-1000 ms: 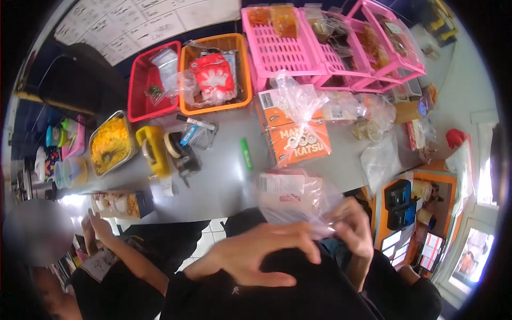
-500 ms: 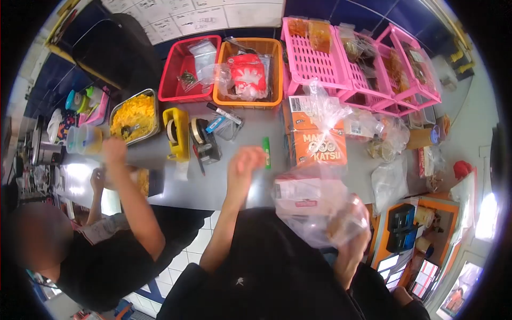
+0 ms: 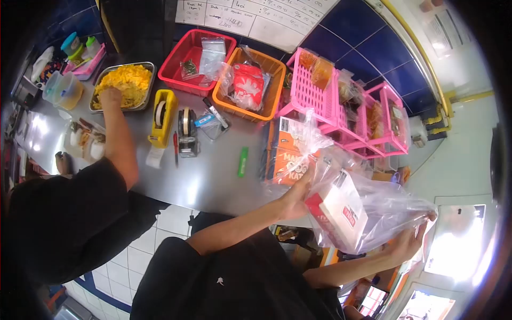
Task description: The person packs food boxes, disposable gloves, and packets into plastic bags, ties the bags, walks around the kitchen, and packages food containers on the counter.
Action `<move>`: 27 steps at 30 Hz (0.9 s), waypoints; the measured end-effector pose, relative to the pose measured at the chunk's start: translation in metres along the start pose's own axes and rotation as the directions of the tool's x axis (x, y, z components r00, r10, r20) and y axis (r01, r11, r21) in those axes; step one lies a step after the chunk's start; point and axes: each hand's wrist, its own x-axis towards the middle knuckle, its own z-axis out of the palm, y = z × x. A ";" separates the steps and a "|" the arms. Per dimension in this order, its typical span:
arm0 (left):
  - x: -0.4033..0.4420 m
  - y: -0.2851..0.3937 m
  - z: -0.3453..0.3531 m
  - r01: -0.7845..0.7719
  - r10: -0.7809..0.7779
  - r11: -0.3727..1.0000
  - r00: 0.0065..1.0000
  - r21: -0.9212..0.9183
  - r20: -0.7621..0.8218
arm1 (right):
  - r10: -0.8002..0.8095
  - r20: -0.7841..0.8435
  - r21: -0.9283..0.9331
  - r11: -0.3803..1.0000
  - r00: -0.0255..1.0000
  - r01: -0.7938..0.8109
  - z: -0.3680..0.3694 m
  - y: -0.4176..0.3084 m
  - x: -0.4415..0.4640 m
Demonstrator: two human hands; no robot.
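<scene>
A clear plastic bag [image 3: 381, 200] with a white and red box [image 3: 344, 213] inside hangs over the table's front edge, at the right. My left hand [image 3: 298, 198] is at the bag's left side, its fingers partly behind the plastic and against the box end. My right hand [image 3: 413, 240] pinches the far right end of the bag, stretching the plastic sideways. Just behind my left hand stands an orange printed box [image 3: 289, 162] in a knotted clear bag. A green marker [image 3: 243, 162] lies on the table to the left.
A co-worker's hand [image 3: 110, 97] reaches into a metal tray [image 3: 151, 85] of yellow food. Tape dispensers [image 3: 161, 118] stand near the middle. Red [image 3: 176, 80] and orange [image 3: 220, 98] baskets line the back, beside pink racks [image 3: 312, 101]. A food box [image 3: 85, 141] sits at left.
The bag with the white and red box has moved right and is tilted and stretched. My left hand has come from near the marker to the bag. The co-worker's hand is now in the tray.
</scene>
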 end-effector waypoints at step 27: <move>-0.056 0.263 -0.057 0.386 0.741 -0.669 0.420 0.635 0.524 | 0.104 0.790 0.380 0.690 0.604 -0.616 0.056 0.029 -0.161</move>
